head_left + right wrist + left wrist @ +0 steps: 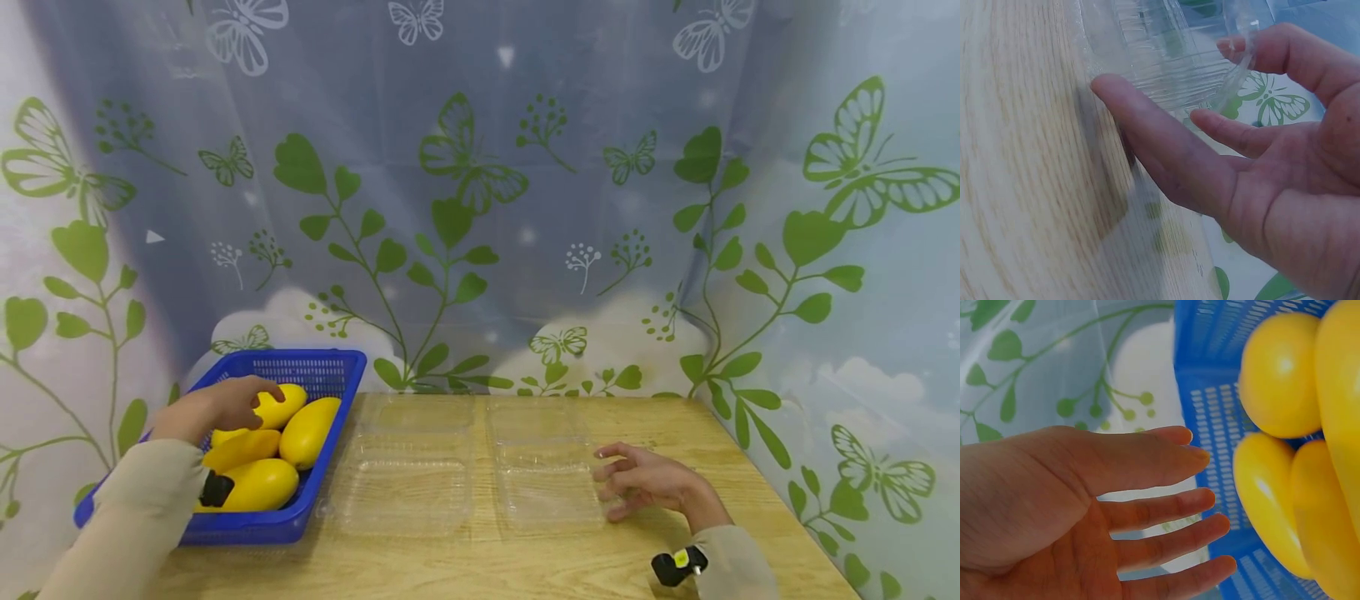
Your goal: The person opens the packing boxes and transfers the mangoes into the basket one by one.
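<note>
Several yellow mangoes lie in a blue plastic basket on the left. My left hand hovers over the basket, palm down. In the left wrist view its fingers are nearly straight and spread, holding nothing, with the mangoes just beyond the fingertips. Two clear plastic clamshell boxes stand unfolded side by side, a left box and a right box. Beside the right box is my right hand, with loosely bent fingers at its edge. The right wrist view shows thumb and fingers spread around the box's corner.
The boxes and basket rest on a wood-grain table. Behind it hangs a curtain printed with butterflies and leaves, also closing off both sides. The basket's right rim stands close to the left box.
</note>
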Tool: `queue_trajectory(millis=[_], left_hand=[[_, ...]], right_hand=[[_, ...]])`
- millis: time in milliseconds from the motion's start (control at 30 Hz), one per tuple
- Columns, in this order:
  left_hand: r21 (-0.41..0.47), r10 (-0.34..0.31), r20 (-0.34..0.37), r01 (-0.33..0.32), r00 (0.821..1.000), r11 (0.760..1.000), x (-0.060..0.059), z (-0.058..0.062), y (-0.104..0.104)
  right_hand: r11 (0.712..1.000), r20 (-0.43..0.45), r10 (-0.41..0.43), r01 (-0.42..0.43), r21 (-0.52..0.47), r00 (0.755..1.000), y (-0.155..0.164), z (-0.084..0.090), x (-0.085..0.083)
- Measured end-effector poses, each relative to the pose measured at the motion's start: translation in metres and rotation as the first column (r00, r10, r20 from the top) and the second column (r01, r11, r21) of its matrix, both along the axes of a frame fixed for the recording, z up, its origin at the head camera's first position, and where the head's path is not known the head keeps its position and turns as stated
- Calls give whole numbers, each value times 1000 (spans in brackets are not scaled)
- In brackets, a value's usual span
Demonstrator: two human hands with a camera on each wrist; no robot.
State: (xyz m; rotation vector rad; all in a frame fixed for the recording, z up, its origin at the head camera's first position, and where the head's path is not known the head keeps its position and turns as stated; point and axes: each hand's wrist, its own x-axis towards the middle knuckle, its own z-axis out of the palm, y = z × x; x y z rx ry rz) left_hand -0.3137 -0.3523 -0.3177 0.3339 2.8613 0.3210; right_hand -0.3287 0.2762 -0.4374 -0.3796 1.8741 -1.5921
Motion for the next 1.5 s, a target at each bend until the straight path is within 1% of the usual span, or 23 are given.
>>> queue_trajectory(millis=[167,267,433,533,667,833,967,1100,1200,1300,1400,1500], left_hand=[[-9,-37,-27,37,999,999,3,8,15],[-4,-59,-58,59,997,998,6,12,24],[5,-120,-113,121,986,993,8,15,41],[18,-149,-127,152,981,988,9,17,51],[38,-164,-136,171,977,985,12,20,64],[42,-208,-163,217,965,975,15,21,76],[51,-211,-175,223,962,973,17,21,84],[58,-214,-192,229,958,972,19,22,92],[70,-221,-207,239,953,968,22,21,98],[80,-226,-226,250,948,965,24,20,103],[94,-218,-246,247,945,965,27,17,109],[117,-188,-252,223,949,968,30,15,115]], right_hand=[[1000,4,-6,6,-12,1000,-1,-1,0],[1000,5,-6,6,-13,1000,-1,0,1],[1000,-4,-9,9,-2,1000,-1,2,2],[1000,-12,-21,21,13,1000,-2,4,3],[998,-24,-46,47,43,999,-4,7,4],[989,-45,-107,111,101,993,-8,11,6],[982,-66,-137,145,122,988,-11,13,7],[981,-103,-135,147,125,985,-11,15,7],[977,-137,-146,165,133,980,-10,17,7],[970,-174,-169,195,146,970,-10,19,7],[960,-219,-188,226,167,957,-11,23,8],[946,-291,-184,249,206,939,-12,29,9]])
